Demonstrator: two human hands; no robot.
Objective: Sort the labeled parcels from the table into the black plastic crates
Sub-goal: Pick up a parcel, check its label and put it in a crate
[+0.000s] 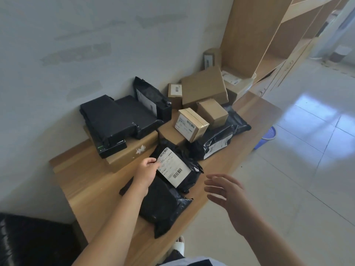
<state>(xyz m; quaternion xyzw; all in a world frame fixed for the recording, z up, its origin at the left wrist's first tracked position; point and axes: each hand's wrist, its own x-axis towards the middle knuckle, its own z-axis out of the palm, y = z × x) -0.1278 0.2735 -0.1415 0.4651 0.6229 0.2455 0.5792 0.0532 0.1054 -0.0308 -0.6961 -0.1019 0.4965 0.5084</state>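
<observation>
My left hand (pixel 147 170) grips the left edge of a black poly-bag parcel (pixel 189 179) with a white barcode label (pixel 172 167), near the front of the wooden table (pixel 86 181). Another black bag (pixel 163 208) lies under and in front of it. My right hand (pixel 228 196) hovers open beyond the table's right edge, fingers spread, holding nothing. Further back lie a labeled black bag (pixel 215 143), small cardboard boxes (pixel 192 124) and a large brown box (pixel 203 87). A dark crate corner (pixel 32 240) shows at bottom left.
Black wrapped parcels (pixel 109 116) lean on the wall at the back left over a flat cardboard box (pixel 132 152). A wooden shelf unit (pixel 269 35) stands at the table's far end. A blue basket (pixel 266 137) sits on the tiled floor to the right.
</observation>
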